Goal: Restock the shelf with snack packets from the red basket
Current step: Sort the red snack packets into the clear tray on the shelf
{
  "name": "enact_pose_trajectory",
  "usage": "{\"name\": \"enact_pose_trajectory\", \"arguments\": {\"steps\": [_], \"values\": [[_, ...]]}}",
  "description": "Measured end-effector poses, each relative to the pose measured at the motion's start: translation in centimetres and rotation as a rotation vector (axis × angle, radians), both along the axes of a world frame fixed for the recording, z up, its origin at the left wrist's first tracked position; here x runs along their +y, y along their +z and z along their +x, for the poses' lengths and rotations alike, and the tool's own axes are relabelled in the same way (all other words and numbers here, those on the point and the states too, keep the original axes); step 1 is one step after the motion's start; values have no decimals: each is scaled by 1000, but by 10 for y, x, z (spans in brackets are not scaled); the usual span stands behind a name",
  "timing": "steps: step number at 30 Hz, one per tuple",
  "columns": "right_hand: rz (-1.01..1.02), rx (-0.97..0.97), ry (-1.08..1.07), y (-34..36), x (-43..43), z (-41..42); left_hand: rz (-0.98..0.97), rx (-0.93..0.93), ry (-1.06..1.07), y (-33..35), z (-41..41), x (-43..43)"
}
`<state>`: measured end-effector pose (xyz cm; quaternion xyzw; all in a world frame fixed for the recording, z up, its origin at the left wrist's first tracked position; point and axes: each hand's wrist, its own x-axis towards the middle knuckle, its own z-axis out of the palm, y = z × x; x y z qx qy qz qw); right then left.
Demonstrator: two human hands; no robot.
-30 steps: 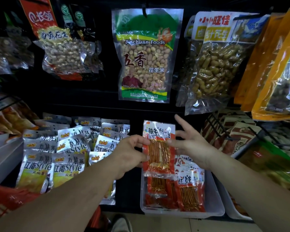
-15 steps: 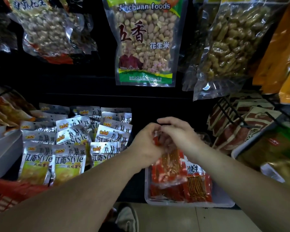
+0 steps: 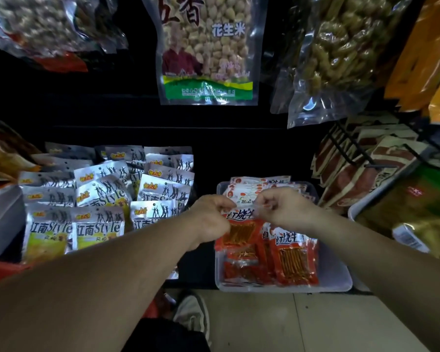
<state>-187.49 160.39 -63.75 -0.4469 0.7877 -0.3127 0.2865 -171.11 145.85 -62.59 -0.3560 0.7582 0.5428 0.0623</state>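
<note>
A red snack packet (image 3: pixel 240 231) with orange sticks showing through its window lies tilted over the clear plastic tray (image 3: pixel 337 276) on the low shelf. My left hand (image 3: pixel 210 219) pinches the packet's top left corner. My right hand (image 3: pixel 281 207) pinches its top right edge. More red packets (image 3: pixel 294 261) of the same kind lie flat in the tray under it, and several stand at the tray's back. A sliver of the red basket (image 3: pixel 3 271) shows at the far left, under my left forearm.
Silver and yellow packets (image 3: pixel 97 219) fill the shelf left of the tray. Big bags of peanuts (image 3: pixel 206 47) hang above. Brown packets (image 3: pixel 353 179) on a wire rack and a green bag (image 3: pixel 417 212) sit at the right. My shoe (image 3: pixel 192 316) is on the tiled floor below.
Both hands closed on the packet's top and brought it down from upright above the tray to lie over the packets in the tray. The view tilted downward.
</note>
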Motion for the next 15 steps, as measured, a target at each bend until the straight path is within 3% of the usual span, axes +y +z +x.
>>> {"name": "enact_pose_trajectory", "arguments": {"steps": [5, 8, 11, 13, 15], "values": [[211, 96, 164, -29, 1, 16, -65, -87, -150, -8, -5, -4], [320, -3, 175, -45, 2, 19, -62, -180, -305, -24, 1, 1], [265, -75, 135, -58, 5, 24, -129, -238, -407, -33, 4, -3], [133, -147, 54, -64, 6, 27, -127, -234, -395, -34, 5, -9], [148, -172, 75, -64, 7, 28, -119, -224, -384, -33, 6, -13]]}}
